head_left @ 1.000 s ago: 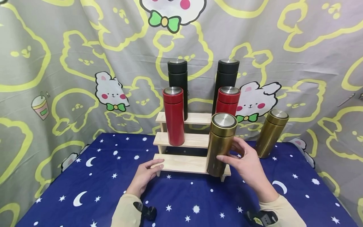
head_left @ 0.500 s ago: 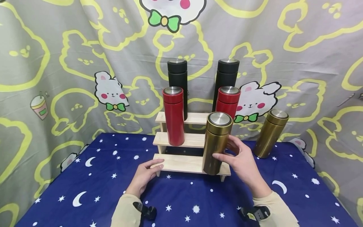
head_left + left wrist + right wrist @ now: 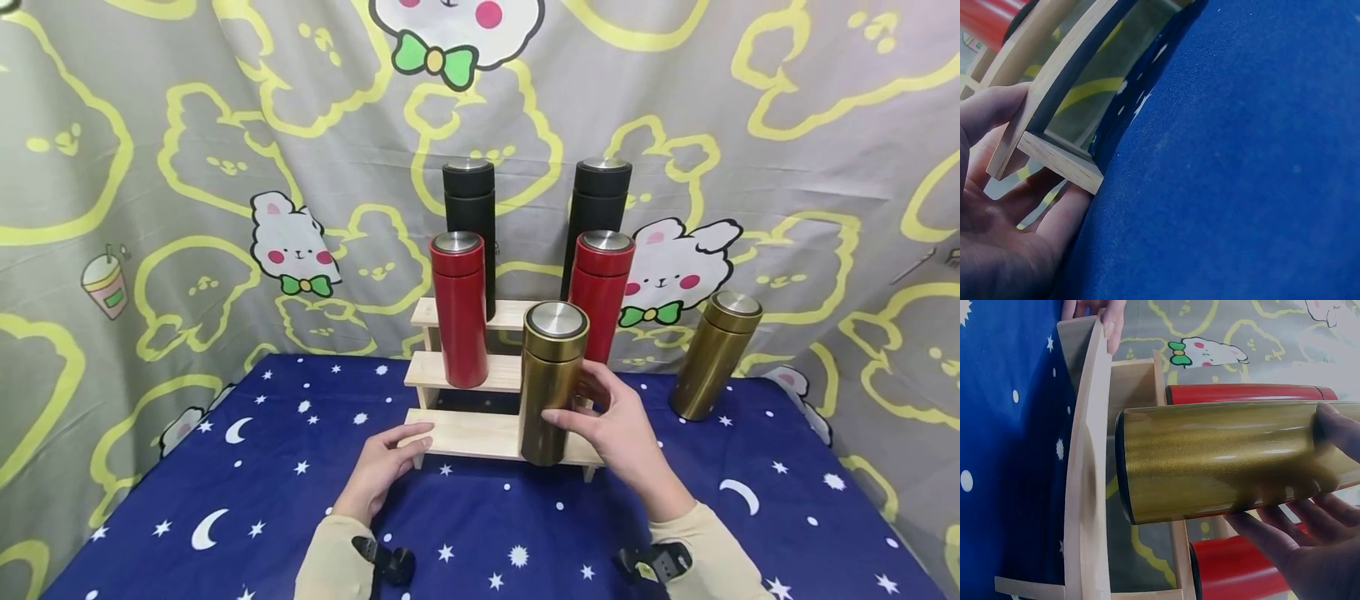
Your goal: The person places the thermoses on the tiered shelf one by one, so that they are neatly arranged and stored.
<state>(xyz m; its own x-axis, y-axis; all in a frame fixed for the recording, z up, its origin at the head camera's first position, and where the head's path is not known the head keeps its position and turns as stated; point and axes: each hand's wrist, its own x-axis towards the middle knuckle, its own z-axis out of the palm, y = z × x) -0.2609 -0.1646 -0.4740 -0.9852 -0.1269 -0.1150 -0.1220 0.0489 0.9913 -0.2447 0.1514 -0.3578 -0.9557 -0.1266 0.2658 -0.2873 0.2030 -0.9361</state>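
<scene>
My right hand point(image 3: 621, 431) grips a gold thermos flask point(image 3: 553, 392) with a steel-topped lid, thumb on one side and fingers round the other. The flask is nearly upright over the right half of the lowest step of a three-tier wooden display stand point(image 3: 465, 434). In the right wrist view its dark base point(image 3: 1124, 467) is close over the step board point(image 3: 1094, 456). My left hand point(image 3: 381, 467) holds the left end of that step; in the left wrist view the thumb point(image 3: 997, 109) lies on the board and the fingers reach round the leg point(image 3: 1063, 164).
Two red flasks, one left point(image 3: 460, 321) and one right point(image 3: 604, 275), stand on the middle step. Behind them two black flasks, left point(image 3: 471, 217) and right point(image 3: 597, 208), occupy the top step. Another gold flask point(image 3: 712, 358) stands on the blue star-patterned cloth point(image 3: 300, 517) at right.
The right hand has carried the gold flask leftward along the front of the lowest step. More of the right red flask now shows. The left hand stays on the stand.
</scene>
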